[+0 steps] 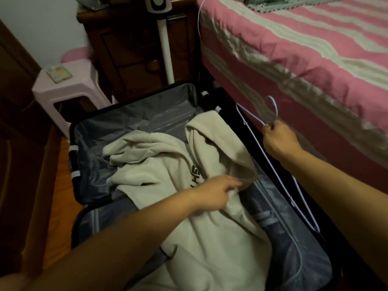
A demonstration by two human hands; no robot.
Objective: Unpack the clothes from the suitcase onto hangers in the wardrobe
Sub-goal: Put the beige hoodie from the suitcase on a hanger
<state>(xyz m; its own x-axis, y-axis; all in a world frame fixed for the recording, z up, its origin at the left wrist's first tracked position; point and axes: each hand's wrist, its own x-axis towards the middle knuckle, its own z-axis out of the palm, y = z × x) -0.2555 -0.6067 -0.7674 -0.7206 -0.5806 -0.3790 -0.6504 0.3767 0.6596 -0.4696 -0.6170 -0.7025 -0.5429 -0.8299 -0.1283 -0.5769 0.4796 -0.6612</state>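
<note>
Open suitcase (134, 122) lay on the floor beside the bed (304, 59). Cream hoodie (168, 164) was spread across both halves, hood toward the bed side. Left hand (212, 194) rested on the hoodie near the hood opening, its fingers (228, 183) mostly straight and close together, tips touching the hood's edge, fabric bunched under the palm. Right hand (279, 141) was over the suitcase's bed-side rim, its fingers curled, pinching a pale blue wire hanger (273, 162) at the neck just below the hook. Hanger hung apart from the hoodie, along the rim. Pink stool (69, 89) and dark cabinet (130, 49) stood behind the suitcase.
</note>
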